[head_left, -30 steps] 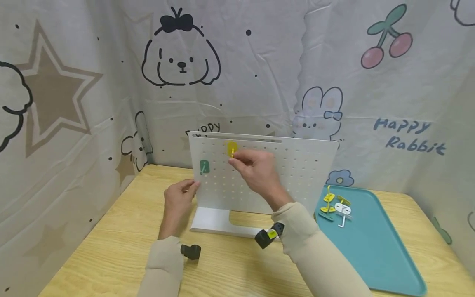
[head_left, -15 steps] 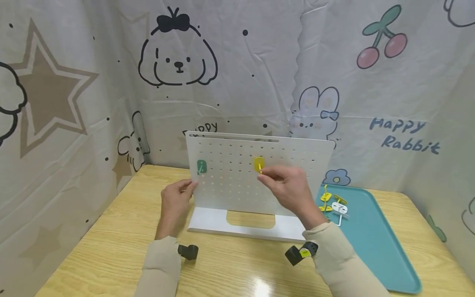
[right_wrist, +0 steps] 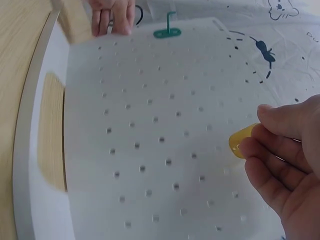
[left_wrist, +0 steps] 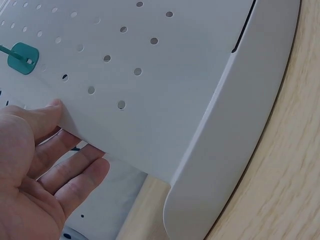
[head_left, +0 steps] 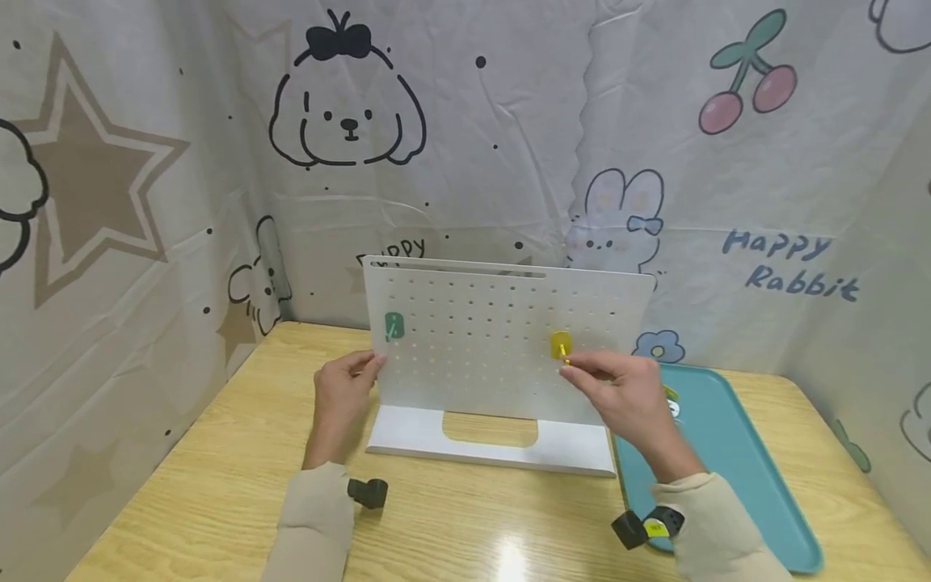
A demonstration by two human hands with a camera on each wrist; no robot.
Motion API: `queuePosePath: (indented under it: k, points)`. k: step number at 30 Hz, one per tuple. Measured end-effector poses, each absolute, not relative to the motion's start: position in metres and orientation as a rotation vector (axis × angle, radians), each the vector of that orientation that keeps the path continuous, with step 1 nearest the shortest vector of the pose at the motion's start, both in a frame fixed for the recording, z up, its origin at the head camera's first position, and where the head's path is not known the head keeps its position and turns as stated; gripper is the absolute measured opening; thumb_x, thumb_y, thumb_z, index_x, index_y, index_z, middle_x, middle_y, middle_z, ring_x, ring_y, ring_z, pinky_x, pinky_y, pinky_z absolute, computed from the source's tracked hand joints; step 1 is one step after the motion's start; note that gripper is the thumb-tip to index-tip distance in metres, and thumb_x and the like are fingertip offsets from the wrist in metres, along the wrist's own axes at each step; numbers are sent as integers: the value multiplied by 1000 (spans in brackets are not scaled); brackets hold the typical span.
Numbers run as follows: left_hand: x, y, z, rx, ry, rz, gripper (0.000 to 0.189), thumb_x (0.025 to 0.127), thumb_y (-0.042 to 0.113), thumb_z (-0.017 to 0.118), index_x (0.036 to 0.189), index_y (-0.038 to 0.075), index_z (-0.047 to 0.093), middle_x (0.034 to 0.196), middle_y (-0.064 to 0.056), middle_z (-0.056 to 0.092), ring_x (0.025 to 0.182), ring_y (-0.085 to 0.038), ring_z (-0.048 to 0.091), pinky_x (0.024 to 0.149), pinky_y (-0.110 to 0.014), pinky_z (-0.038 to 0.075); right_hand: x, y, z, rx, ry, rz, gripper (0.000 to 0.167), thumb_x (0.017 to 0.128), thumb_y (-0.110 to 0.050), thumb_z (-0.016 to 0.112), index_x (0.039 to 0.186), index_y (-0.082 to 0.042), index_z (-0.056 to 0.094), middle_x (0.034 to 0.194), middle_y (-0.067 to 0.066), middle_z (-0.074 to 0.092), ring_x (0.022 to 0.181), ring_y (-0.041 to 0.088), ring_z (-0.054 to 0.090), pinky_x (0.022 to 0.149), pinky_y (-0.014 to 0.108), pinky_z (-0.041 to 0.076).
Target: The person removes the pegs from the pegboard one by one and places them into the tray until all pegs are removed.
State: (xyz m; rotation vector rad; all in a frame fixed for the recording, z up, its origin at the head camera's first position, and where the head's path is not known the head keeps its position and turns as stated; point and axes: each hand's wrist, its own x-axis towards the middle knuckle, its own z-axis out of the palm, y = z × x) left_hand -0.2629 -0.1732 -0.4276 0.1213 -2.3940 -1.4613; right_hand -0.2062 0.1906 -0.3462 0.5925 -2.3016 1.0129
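Note:
A white pegboard (head_left: pixel 473 347) stands upright on its base. My left hand (head_left: pixel 345 392) pinches its left edge, thumb on the front and fingers behind, as the left wrist view shows. Just above that hand a green hook (head_left: pixel 393 326) is fixed on the board, also visible in the left wrist view as a green plate (left_wrist: pixel 23 58) with a prong. My right hand (head_left: pixel 629 396) pinches a yellow hook (head_left: pixel 561 345) by its prong, in front of the board's right part. In the right wrist view the fingers partly cover the yellow plate (right_wrist: pixel 242 140).
A teal tray (head_left: pixel 735 477) lies on the wooden table (head_left: pixel 451 525) at the right. A white hook (head_left: pixel 674 410) and a bit of yellow show in it past my right hand, which hides the rest. A printed curtain (head_left: pixel 465 162) hangs behind.
My right hand has carried the yellow hook from the board's upper left to the right and down. The left hand keeps its grip on the edge.

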Motion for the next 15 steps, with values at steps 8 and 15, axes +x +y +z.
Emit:
queuePosePath:
  k: [8, 15]
  points:
    - [-264, -174, -429, 132, -2388, -1486, 32, 98, 33, 67, 117, 8, 74, 107, -10, 73, 92, -24, 70, 81, -43, 56, -196, 221, -355, 519, -2299, 969, 9, 82, -2, 82, 91, -3, 79, 83, 2, 75, 71, 8, 67, 58, 16, 48]
    - [-263, -173, -428, 129, -2378, -1499, 32, 98, 33, 67, 115, 7, 74, 107, -10, 73, 90, -23, 70, 78, -41, 56, -188, 252, -367, 382, -2340, 959, 11, 83, -1, 80, 93, 0, 78, 86, 8, 75, 73, -4, 63, 60, 13, 48]
